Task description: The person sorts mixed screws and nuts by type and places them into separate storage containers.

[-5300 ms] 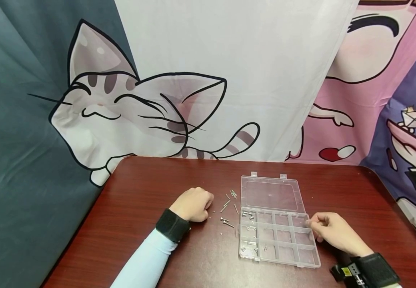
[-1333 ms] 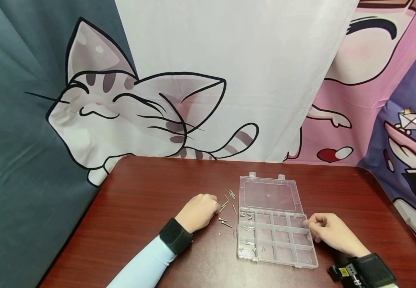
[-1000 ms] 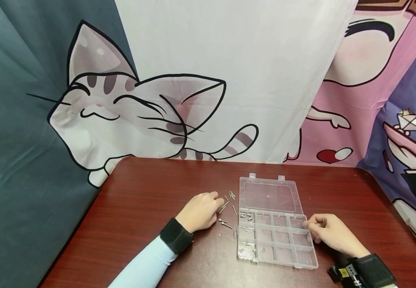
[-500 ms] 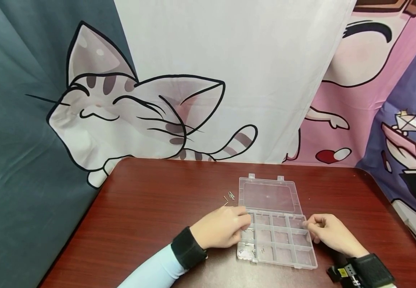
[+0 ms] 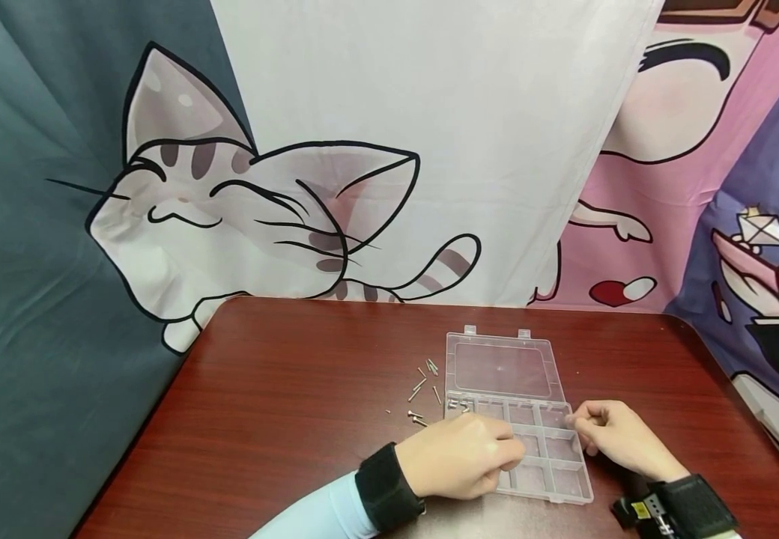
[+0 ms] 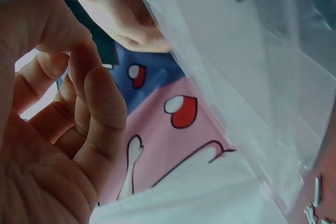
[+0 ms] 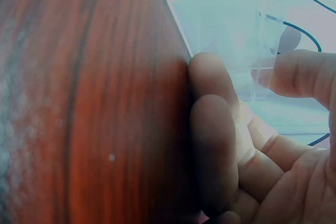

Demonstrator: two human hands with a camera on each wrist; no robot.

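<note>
A clear plastic compartment box (image 5: pixel 568 490) lies on the table with its lid (image 5: pixel 504 364) folded back. My left hand (image 5: pixel 460 457) hovers over its lower left and middle compartments, hiding several of them. In the left wrist view, thumb and forefinger meet in a pinch, with a tiny metal piece (image 6: pixel 69 53) glinting between them; its shape is too small to make out. My right hand (image 5: pixel 622 438) grips the box's right wall, thumb over the edge and fingers outside. Loose screws (image 5: pixel 418 389) lie left of the box, and small hardware (image 5: pixel 457 404) sits in its upper left compartment.
The brown table (image 5: pixel 282 419) carries one tiny piece (image 5: pixel 388 411) left of the screws. A printed curtain (image 5: pixel 362 224) hangs behind the table's far edge. Black bands with wrist cameras (image 5: pixel 646 511) are on the wrists.
My left hand has moved from the loose screws, across the box's left edge, rightward and nearer me over the compartments. The loose screws show again. My right hand keeps its hold.
</note>
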